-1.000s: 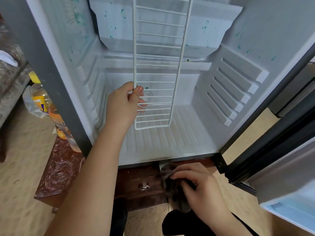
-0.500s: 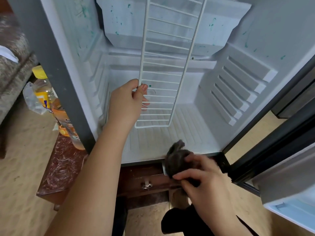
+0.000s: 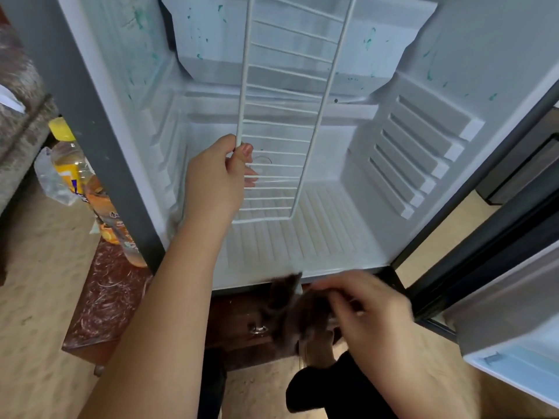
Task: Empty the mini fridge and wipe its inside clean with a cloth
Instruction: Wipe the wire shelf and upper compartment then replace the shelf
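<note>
Beige flooring [image 3: 36, 267] surrounds the open mini fridge [image 3: 499, 40], emptied by my judgement. I read the left hand [image 3: 214, 182], fingers curled round the tilted wire shelf [image 3: 290, 86]. The right hand [image 3: 372, 313], blurred, bunches the cloth [image 3: 284, 309] at the sill. The next move calls for carrying it inside.

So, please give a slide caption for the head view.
Left hand holds the wire shelf inside the fridge; right hand grips a cloth.

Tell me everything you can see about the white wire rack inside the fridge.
The wire rack is white and looks like coated metal: two long side rods joined by many thin crossbars. It stands tilted on end inside the open mini fridge, its top cut off by the frame, lower end near the ribbed floor. The left hand grips its left rod.
</note>
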The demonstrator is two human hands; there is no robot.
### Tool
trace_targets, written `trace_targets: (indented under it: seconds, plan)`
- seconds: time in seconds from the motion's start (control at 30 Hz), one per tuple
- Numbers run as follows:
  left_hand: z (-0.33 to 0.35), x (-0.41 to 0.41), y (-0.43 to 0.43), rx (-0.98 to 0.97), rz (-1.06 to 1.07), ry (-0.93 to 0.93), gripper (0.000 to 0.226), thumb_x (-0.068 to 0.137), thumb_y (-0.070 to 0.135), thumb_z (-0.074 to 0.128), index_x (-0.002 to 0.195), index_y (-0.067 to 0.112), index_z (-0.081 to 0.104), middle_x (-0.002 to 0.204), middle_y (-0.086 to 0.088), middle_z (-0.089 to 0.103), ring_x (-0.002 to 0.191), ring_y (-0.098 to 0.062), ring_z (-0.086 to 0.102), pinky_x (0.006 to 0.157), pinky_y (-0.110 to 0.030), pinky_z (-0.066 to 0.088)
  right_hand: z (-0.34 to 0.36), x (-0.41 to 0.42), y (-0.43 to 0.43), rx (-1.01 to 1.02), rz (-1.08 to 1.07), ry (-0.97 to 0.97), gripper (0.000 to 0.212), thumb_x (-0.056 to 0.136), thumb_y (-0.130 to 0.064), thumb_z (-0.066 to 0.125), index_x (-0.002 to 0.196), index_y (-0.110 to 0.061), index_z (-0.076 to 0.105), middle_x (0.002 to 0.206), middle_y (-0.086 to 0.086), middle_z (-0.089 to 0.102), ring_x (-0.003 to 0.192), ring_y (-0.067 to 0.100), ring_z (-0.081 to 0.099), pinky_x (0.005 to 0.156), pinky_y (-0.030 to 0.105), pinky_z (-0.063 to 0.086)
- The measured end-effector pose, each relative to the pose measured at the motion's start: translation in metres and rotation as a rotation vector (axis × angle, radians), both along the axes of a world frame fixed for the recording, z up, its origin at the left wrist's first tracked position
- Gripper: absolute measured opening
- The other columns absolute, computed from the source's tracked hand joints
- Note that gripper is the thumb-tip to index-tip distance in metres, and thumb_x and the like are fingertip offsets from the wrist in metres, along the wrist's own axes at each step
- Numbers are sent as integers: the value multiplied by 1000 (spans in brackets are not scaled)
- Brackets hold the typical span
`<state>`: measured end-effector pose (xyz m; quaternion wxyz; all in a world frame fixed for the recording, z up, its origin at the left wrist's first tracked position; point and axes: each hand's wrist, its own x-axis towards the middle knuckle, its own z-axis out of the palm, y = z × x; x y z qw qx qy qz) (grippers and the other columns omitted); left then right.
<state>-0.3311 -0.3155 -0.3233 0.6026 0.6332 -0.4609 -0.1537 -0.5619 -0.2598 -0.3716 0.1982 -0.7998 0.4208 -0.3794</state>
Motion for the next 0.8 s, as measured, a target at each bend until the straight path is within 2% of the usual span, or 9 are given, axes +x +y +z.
trace_targets:
  seconds: [0.13,0.23,0.3,0.37,0.47,0.53,0.6,0.7,0.8]
  plan:
    - [-3,4,0,-22,17,24,31,100,18,46,71,28,52,74,9,58,70,-18,68,69,-41,60,12,3,-20,55,-97,-67,37,83,3,66,82,-34,68,83,-20,66,77,-1,64,67,10,47]
    - [-3,5,0,-31,39,19,30,100,19,46,71,26,52,74,10,58,71,-19,68,70,-45,59,28,6,-45,-121,-229,-275,29,90,0,57,92,-28,65,91,-13,64,86,4,65,76,18,50]
    - [-5,7,-1,-31,40,10,29,99,20,46,72,27,52,73,11,58,72,-20,69,70,-46,59,30,8,-65,-231,-252,-297,21,93,-3,52,99,-20,62,99,-5,60,94,2,58,82,15,44]
    - [-5,8,-2,-27,31,20,29,100,20,46,72,28,53,73,10,59,72,-19,69,70,-46,59,17,8,-87,-164,-181,-77,14,94,-15,55,106,-12,61,108,-1,56,103,5,51,89,15,39]
    - [-4,6,-1,1,36,36,29,100,21,47,72,27,53,75,8,61,70,-17,69,69,-43,59,-31,6,-95,176,-104,467,58,88,-46,59,135,-16,45,145,2,39,138,17,30,112,27,25]
    - [-6,5,-2,26,40,44,30,100,22,47,71,27,53,75,6,63,67,-16,70,68,-41,59,-49,3,-90,190,-126,503,74,87,-54,55,147,-21,29,157,2,22,145,18,15,118,34,17]
    - [-6,6,-3,56,48,41,30,100,23,47,71,27,53,73,4,64,65,-16,70,66,-42,59,-52,8,-89,122,-142,411,79,86,-55,56,150,-23,22,160,1,11,146,17,8,119,36,13]
    - [-11,5,-4,57,43,56,30,100,23,47,71,26,54,73,8,63,66,-17,70,66,-46,58,-55,17,-102,78,-126,503,80,90,-59,44,153,-24,7,160,-3,-8,147,14,-7,119,35,0]
    - [-13,4,-5,38,50,49,29,100,20,47,72,25,54,74,8,61,68,-17,70,66,-42,59,-58,26,-119,90,-157,612,61,98,-48,36,151,-20,22,161,0,5,148,16,-4,119,37,-2]
